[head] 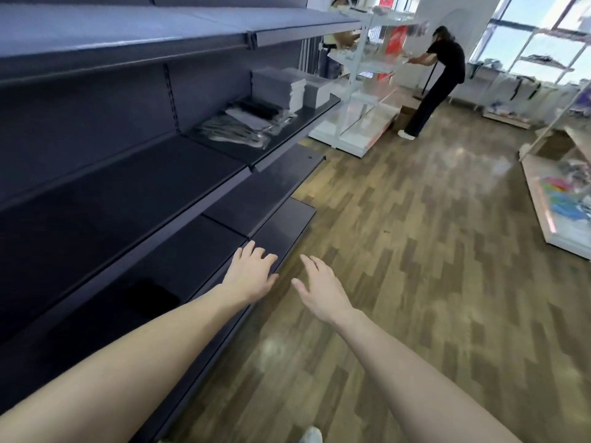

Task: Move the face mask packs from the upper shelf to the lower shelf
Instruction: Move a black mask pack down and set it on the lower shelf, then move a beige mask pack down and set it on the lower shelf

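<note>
A dark metal shelving unit (105,174) runs along the left side of a shop with a brown wood-plank floor (399,251), its boards stepping down towards the aisle. On the upper shelf (287,135), near its front edge, lies a loose pile of clear-wrapped face mask packs (246,124), with some dark packs on top; behind them towards the far end of the same board stand stacks of grey and white boxes (294,87). The lower shelf (271,187) just beneath carries nothing that can be made out. On the lowest board near the person lies a flat black object (150,297), too dark to identify. The left hand (252,273) reaches over the front edge of the lowest board, fingers (256,249) spread and relaxed, holding nothing; whether they touch the board cannot be told. Just beside it, the right hand (319,289) hangs over the floor, fingers straight and slightly fanned, also holding nothing. Both hands are well apart from the packs. Farther right, white display racks (361,91) stand at the end of the dark unit, and a person in black clothes (438,81) leans towards them. Along the right edge is another white rack (556,199) with colourful packets on its bottom board, and bright windows (537,30) fill the far corner.
</note>
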Tool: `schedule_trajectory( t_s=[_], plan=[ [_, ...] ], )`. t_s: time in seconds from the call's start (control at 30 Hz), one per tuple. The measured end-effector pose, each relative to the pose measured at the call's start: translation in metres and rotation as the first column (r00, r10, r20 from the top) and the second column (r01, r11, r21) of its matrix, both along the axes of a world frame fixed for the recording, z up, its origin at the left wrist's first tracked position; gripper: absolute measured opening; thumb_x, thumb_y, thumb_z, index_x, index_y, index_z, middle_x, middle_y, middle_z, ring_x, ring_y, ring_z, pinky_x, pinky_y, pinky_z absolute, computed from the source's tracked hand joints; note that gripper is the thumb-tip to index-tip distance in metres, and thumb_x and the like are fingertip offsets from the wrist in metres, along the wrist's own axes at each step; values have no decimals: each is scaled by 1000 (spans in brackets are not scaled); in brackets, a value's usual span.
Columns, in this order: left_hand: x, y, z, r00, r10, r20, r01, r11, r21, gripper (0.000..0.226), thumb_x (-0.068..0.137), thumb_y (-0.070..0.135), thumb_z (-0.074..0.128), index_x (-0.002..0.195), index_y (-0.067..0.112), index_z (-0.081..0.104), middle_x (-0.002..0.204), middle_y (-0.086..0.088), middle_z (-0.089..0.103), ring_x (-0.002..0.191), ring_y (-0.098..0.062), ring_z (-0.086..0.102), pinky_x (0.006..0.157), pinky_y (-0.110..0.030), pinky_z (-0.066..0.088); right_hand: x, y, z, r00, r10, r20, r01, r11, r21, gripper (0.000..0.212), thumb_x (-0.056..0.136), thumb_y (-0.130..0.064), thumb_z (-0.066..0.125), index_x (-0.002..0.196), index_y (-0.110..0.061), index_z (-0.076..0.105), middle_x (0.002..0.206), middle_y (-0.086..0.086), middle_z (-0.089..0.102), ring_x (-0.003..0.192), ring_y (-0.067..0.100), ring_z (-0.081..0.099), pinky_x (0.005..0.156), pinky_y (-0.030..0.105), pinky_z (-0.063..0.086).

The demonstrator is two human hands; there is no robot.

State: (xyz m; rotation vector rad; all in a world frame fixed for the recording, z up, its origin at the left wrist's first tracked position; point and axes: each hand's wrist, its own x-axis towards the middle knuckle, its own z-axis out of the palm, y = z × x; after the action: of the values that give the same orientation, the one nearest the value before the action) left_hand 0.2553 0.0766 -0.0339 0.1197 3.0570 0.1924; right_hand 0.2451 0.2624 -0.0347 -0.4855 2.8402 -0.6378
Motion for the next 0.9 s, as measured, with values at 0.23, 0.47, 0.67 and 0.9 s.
schedule_trajectory(
  t_s=[0.23,0.47,0.67,0.9],
  plan=[
    [-119,49,-9,996,91,0,-90,992,-82,48,102,41,42,144,19,41,151,-10,38,150,-33,12,120,-46,17,-159,60,14,999,43,-9,-43,998,42,64,104,-41,45,158,-22,17,166,2,13,149,24,22,116,40,28],
    [-217,30,-13,971,238,7,-237,970,-48,54,101,40,45,150,19,34,156,-12,29,150,-34,7,121,-47,15,-288,29,7,984,174,23,-175,984,16,67,103,-41,46,159,-21,13,166,1,10,147,23,28,114,40,35],
    [-329,-22,-14,923,370,-105,-370,929,25,68,101,39,46,157,19,14,164,-14,7,151,-32,6,121,-44,17,-387,-31,-14,950,312,0,-312,950,3,68,102,-40,47,159,-23,14,166,0,12,151,21,20,118,40,29],
    [-437,-71,-15,854,518,-45,-497,838,225,75,102,47,41,159,22,0,165,-6,-14,150,-35,7,118,-45,26,-512,-89,-2,905,405,-133,-404,914,34,64,102,-36,50,156,-16,24,164,8,20,150,25,19,119,35,26]
  ],
)
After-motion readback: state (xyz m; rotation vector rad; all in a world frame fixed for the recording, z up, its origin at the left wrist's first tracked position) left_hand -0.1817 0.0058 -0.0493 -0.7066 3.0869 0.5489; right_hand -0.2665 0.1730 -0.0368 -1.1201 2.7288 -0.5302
